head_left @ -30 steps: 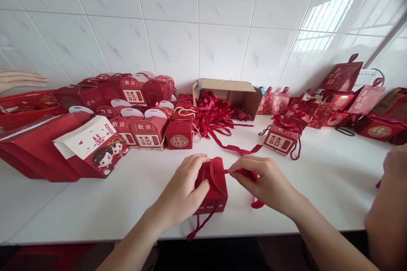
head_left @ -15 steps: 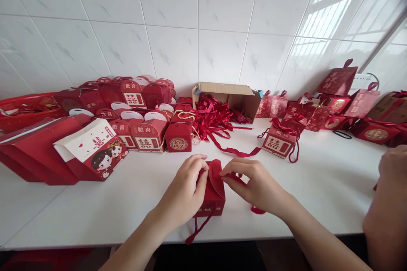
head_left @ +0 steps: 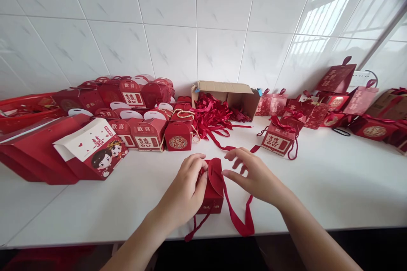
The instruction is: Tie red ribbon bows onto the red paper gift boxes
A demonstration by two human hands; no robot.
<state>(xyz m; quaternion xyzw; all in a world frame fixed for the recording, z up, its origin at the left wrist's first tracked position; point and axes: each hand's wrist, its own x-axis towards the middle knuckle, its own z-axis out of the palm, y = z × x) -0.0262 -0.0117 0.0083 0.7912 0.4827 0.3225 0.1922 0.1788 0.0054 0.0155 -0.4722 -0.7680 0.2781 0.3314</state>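
A small red gift box (head_left: 213,205) with a rounded slotted top flap stands at the table's front. My left hand (head_left: 190,190) is closed on its upper left side; its fingertips are partly hidden behind the top. From the flap's right side a red ribbon (head_left: 237,218) trails down onto the table in a loop. My right hand (head_left: 251,171) hovers just right of the flap, fingers spread and holding nothing, the thumb close to the ribbon's upper end. A dark red cord handle (head_left: 202,225) hangs from the box's front.
Behind lies a cardboard box (head_left: 229,88) spilling red ribbons (head_left: 211,114). Finished-looking red boxes (head_left: 146,133) are stacked at left, beside a larger white-and-red box (head_left: 92,148). Right of centre stands a bow-tied box (head_left: 279,137); more boxes (head_left: 375,129) sit at far right.
My right hand has let go of the ribbon and opened, and the ribbon now hangs down beside the box. Another person's arm has left the right edge. My left hand has stayed put.
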